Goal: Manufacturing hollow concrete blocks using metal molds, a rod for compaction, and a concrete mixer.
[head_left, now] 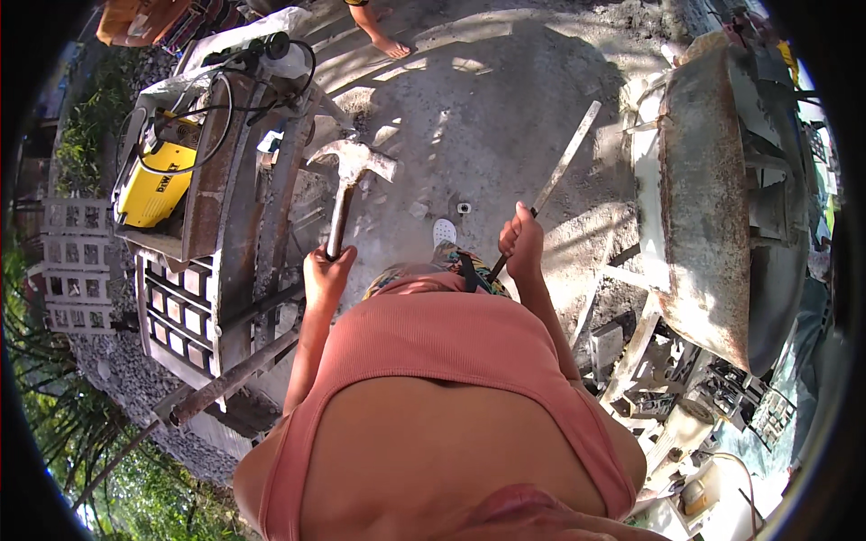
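My left hand (pixel 327 278) is closed round the lower handle of a claw hammer (pixel 342 209). The hammer stands head-up in front of me, its worn, pale-stained head pointing away from my body. On the other side, my right hand (pixel 523 240) grips a long, narrow flat metal bar (pixel 568 155). Its pale upper length slants up to the far right, while a dark, thin end sticks out below my fist; its exact kind is not clear. The two tools are well apart and touch nothing else. A white clog (pixel 444 232) shows on the ground below.
At left, a yellow boxy machine (pixel 161 185) with black cables (pixel 311 68) sits on a rusty metal-and-wood stand. Pale openwork blocks (pixel 77 261) are beyond it. A large rusty metal tub (pixel 708 216) stands at right, near scattered scraps. Another person's bare foot (pixel 393 47) is ahead.
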A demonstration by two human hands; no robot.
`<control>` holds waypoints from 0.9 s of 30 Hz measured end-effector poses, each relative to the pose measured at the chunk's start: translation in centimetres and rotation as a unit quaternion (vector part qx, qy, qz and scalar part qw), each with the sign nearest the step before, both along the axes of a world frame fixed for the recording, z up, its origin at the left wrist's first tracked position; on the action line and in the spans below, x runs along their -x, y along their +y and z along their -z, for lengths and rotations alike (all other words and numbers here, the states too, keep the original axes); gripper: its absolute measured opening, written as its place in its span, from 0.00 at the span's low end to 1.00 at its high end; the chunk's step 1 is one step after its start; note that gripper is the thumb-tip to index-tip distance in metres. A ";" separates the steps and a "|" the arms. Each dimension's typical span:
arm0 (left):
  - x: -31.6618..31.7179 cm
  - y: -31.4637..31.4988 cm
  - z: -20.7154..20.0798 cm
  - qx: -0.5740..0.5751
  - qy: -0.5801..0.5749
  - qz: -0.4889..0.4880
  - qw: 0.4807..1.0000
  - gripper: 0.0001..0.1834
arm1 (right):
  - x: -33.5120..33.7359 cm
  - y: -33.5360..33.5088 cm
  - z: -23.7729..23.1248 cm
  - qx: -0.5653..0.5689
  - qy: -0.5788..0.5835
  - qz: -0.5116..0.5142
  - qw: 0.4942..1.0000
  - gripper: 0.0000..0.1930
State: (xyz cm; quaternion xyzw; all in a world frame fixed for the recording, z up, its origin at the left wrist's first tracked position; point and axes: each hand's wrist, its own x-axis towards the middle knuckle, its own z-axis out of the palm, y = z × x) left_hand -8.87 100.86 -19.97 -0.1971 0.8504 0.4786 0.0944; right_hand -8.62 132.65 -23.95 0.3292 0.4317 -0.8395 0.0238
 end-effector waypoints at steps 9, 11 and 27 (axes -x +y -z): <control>5.8 7.5 -0.8 -0.132 0.007 -0.092 0.987 0.14 | 7.3 4.1 -1.0 -0.065 -0.019 -0.032 0.997 0.23; 7.3 8.8 -1.0 -0.134 -0.009 -0.095 0.986 0.14 | 8.3 5.5 -1.2 -0.049 -0.028 -0.016 0.998 0.24; 30.1 28.5 0.3 -0.205 -0.225 0.179 0.936 0.21 | 13.3 21.0 -0.6 -0.072 -0.036 0.291 0.954 0.19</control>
